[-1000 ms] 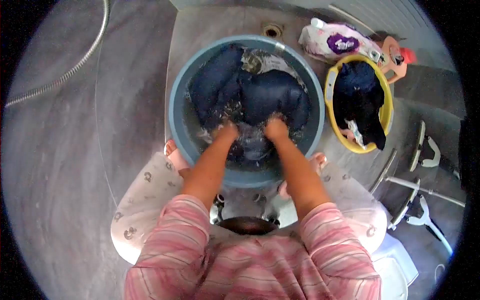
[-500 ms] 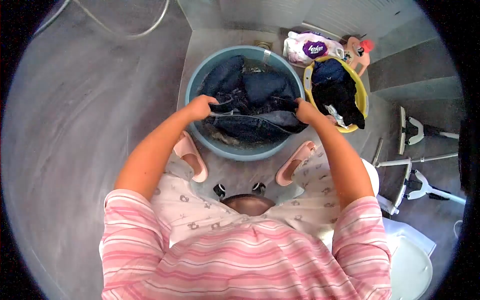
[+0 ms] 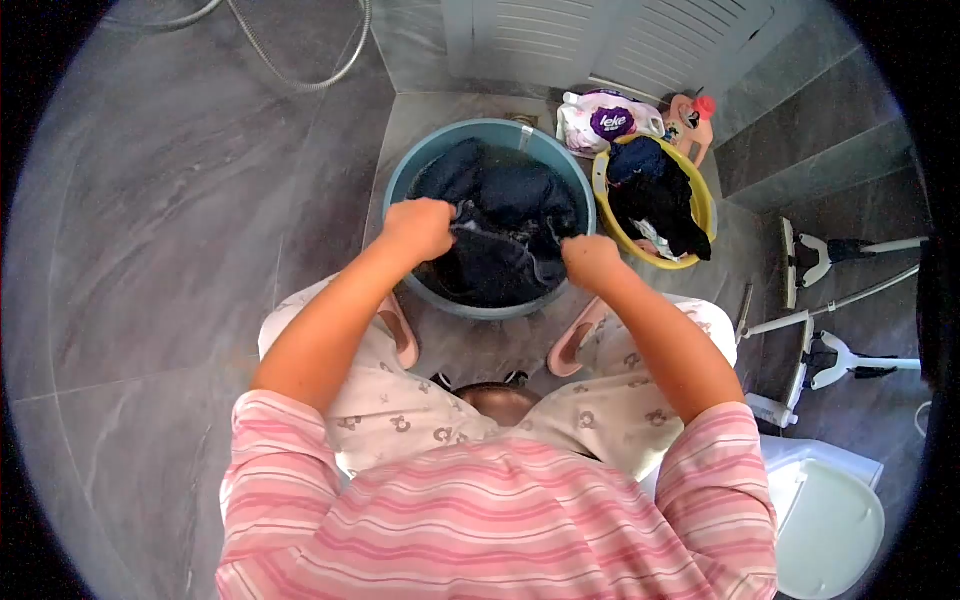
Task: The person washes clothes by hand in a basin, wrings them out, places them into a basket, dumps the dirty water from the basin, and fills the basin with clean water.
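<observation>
A round blue-grey basin (image 3: 490, 313) stands on the floor in front of me, between my feet. Soaked dark blue jeans (image 3: 497, 268) fill most of it, with some water showing around the folds. My left hand (image 3: 420, 229) is closed on the cloth above the basin's left side. On the right side my right hand (image 3: 592, 262) grips another part of the same jeans, close to the rim. The fabric hangs between both fists and sags into the basin; how much of it lies under water I cannot tell.
Right of the basin is a yellow tub (image 3: 707, 215) of dark clothes. Behind it stand a white and purple detergent bag (image 3: 610, 122) and a pink bottle (image 3: 690, 128) with a red cap. Mops (image 3: 850, 362) lean at the right, above a white lidded bin (image 3: 830, 530). A shower hose (image 3: 300, 85) hangs at upper left.
Both hands have come closer together and lower in view, still gripping the jeans. The stretched edge between them has slackened and bunched. The camera view has shifted slightly.
</observation>
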{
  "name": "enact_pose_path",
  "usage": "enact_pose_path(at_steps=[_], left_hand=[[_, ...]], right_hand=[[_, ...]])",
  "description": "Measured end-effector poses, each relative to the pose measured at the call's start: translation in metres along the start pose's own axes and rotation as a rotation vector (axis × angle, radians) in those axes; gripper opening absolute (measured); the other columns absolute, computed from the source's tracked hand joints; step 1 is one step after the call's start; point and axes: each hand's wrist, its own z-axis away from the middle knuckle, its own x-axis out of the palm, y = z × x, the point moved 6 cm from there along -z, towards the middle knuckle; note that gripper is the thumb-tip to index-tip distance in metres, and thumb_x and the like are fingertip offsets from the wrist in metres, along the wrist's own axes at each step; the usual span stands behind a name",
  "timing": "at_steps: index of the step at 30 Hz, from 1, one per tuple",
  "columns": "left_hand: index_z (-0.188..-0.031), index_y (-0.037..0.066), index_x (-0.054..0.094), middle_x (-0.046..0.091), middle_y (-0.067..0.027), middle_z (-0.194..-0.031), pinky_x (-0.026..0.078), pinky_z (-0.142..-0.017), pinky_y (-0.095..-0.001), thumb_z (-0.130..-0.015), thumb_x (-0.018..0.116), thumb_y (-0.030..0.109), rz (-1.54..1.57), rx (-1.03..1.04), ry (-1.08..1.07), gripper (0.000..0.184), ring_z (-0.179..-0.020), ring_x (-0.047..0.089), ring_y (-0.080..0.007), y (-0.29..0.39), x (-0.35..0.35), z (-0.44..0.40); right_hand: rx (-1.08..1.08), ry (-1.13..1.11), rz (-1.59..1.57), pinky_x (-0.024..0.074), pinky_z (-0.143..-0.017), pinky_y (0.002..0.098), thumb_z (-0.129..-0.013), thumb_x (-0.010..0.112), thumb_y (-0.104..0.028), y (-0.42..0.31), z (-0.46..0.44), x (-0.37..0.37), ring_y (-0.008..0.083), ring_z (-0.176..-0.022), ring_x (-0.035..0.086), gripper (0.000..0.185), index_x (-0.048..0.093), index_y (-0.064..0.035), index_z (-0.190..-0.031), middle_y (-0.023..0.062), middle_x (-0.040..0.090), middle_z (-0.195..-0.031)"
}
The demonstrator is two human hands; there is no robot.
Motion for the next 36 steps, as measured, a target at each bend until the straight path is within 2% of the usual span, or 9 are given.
enact_pose_path(at_steps=[5, 9, 13, 17, 22, 25, 30, 32, 36], left_hand=[[-0.087, 0.011, 0.064, 0.063, -0.0143, -0.086, 0.047, -0.069, -0.0394, -0.07, 0.064, 0.025, 0.357, -0.017, 0.27, 0.021, -0.082, 0.06, -0.0339, 0.009, -0.048, -0.008], [-0.089, 0.006, 0.062, 0.061, -0.0159, -0.087, 0.045, -0.069, -0.0396, -0.068, 0.065, 0.021, 0.678, 0.262, 0.581, 0.026, -0.082, 0.058, -0.0346, 0.04, -0.085, -0.004], [-0.09, 0.001, 0.059, 0.06, -0.0158, -0.087, 0.045, -0.069, -0.0384, -0.068, 0.064, 0.013, 0.855, 0.278, 0.685, 0.026, -0.079, 0.058, -0.0335, 0.049, -0.108, 0.01], [-0.09, 0.001, 0.059, 0.06, -0.0124, -0.083, 0.046, -0.069, -0.0299, -0.068, 0.068, 0.007, 0.652, 0.404, 0.818, 0.024, -0.078, 0.061, -0.0216, 0.054, -0.123, 0.009], [-0.137, 0.007, 0.016, 0.032, -0.0151, -0.137, 0.028, -0.102, -0.037, -0.056, 0.083, 0.022, 1.069, 0.601, 0.578, 0.106, -0.124, 0.033, -0.0278, 0.016, -0.129, -0.003], [-0.139, 0.004, 0.012, 0.016, -0.0228, -0.142, 0.02, -0.106, -0.0378, -0.054, 0.081, 0.039, 0.293, 0.429, 0.227, 0.115, -0.131, 0.019, -0.0359, -0.026, -0.067, -0.034], [-0.137, 0.004, 0.022, 0.019, -0.0247, -0.141, 0.017, -0.107, -0.0397, -0.047, 0.074, 0.064, 0.097, 0.093, -0.747, 0.121, -0.131, 0.017, -0.037, -0.046, 0.075, -0.053], [-0.136, 0.01, 0.029, 0.032, -0.0149, -0.139, 0.021, -0.107, -0.04, -0.053, 0.073, 0.06, -0.058, 0.36, -0.111, 0.106, -0.128, 0.028, -0.0332, -0.038, 0.087, -0.067], [-0.123, 0.003, 0.046, 0.05, -0.0182, -0.119, 0.033, -0.098, -0.0411, -0.064, 0.065, 0.059, 0.52, 0.56, 0.328, 0.084, -0.114, 0.043, -0.0336, 0.022, 0.077, -0.079]], right_hand=[[0.042, 0.387, -0.642, 0.0471, -0.075, 0.0374, -0.062, 0.066, -0.011, -0.003, -0.004, -0.081, 0.0349, -0.085, 0.061, 0.062, 0.045, -0.0066, -0.121, 0.0226, 0.061, -0.092], [-0.133, 0.426, -0.939, 0.0433, -0.086, 0.0369, -0.062, 0.071, -0.014, -0.044, -0.002, -0.129, 0.0358, -0.1, 0.056, 0.096, 0.013, -0.0087, -0.139, 0.0236, 0.056, -0.109], [-0.332, 0.59, -1.134, 0.044, -0.087, 0.0359, -0.059, 0.075, -0.024, -0.053, -0.012, -0.15, 0.0355, -0.102, 0.056, 0.098, 0.017, -0.0089, -0.137, 0.0229, 0.055, -0.112], [-0.017, 0.845, -1.037, 0.0457, -0.08, 0.0391, -0.063, 0.073, -0.026, -0.045, -0.002, -0.171, 0.0339, -0.095, 0.059, 0.061, 0.048, -0.0046, -0.114, 0.0192, 0.062, -0.097], [-0.17, 0.96, -1.631, 0.0466, -0.072, 0.0303, -0.063, 0.069, -0.003, -0.03, -0.002, -0.19, 0.0218, -0.078, 0.062, 0.032, 0.059, -0.0005, -0.092, 0.013, 0.064, -0.085], [-0.278, 1.05, -1.623, 0.0465, -0.072, 0.0292, -0.062, 0.069, -0.001, -0.027, 0.021, -0.216, 0.018, -0.077, 0.061, 0.031, 0.059, 0.0, -0.091, 0.0105, 0.064, -0.082], [-0.374, 1.093, -1.694, 0.0458, -0.072, 0.0278, -0.065, 0.066, 0.001, -0.03, 0.052, -0.244, 0.014, -0.077, 0.06, 0.026, 0.058, 0.0003, -0.089, 0.008, 0.064, -0.082], [-0.441, 1.111, -1.776, 0.046, -0.074, 0.0279, -0.064, 0.066, 0.004, -0.025, 0.061, -0.251, 0.0132, -0.08, 0.059, 0.029, 0.058, 0.001, -0.091, 0.0074, 0.064, -0.085], [-0.58, 1.04, -2.035, 0.0462, -0.078, 0.028, -0.065, 0.064, 0.01, -0.038, 0.097, -0.275, 0.0142, -0.084, 0.059, 0.037, 0.054, 0.0015, -0.099, 0.0062, 0.064, -0.089]])
